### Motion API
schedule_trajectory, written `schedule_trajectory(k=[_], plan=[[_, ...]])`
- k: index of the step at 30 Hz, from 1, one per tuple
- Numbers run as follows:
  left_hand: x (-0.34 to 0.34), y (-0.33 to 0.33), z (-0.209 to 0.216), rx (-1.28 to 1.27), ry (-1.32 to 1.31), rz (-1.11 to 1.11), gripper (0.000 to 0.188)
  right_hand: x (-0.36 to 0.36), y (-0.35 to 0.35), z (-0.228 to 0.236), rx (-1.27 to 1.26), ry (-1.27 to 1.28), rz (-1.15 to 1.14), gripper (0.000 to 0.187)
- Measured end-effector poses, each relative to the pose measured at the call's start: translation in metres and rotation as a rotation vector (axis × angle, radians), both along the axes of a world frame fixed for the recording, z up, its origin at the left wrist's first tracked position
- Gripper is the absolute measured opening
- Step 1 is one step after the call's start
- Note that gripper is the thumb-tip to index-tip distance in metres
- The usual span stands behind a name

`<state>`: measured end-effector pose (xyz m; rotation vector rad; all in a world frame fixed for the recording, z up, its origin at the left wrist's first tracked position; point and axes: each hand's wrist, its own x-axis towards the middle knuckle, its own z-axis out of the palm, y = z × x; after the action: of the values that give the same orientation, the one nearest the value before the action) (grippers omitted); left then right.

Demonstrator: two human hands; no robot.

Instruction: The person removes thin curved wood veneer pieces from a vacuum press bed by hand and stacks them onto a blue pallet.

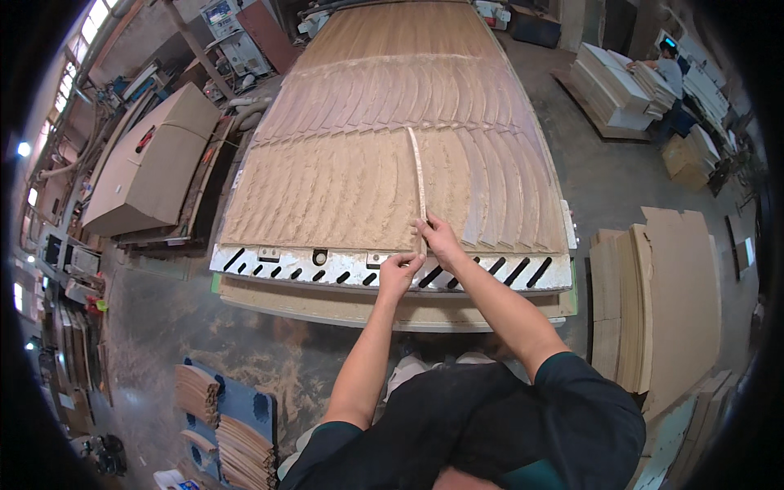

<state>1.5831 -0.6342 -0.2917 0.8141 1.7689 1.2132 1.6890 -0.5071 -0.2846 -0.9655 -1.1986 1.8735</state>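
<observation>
A long, slightly curved wood strip (420, 175) runs away from me, its far end over the cut board. My right hand (442, 242) is closed round the strip near its near end. Just below and to the left, my left hand (398, 273) pinches the same end with thumb and fingers. Beneath lies a large wood-grain board (392, 28) cut into rows of curved strips. Sawdust (318, 188) thickly covers the near left part, while several cut strips (506, 192) show barer at the right.
A white slotted machine edge (286, 268) borders the board. On the floor at lower left, curved pieces (245, 453) are stacked on a blue pallet (260, 408). Board stacks stand left (151, 163) and right (682, 286). A person (670, 69) is by white panels (608, 86) at far right.
</observation>
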Motion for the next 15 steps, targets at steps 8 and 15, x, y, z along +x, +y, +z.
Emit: schedule_trajectory(k=[8, 15], plan=[[-0.056, -0.011, -0.013, 0.02, -0.088, -0.051, 0.05, -0.048, -0.009, -0.009, -0.063, -0.186, 0.031, 0.057], [-0.088, 0.002, -0.023, 0.163, 0.041, 0.0, 0.045, -0.064, -0.02, -0.013, -0.08, -0.119, 0.011, 0.047]])
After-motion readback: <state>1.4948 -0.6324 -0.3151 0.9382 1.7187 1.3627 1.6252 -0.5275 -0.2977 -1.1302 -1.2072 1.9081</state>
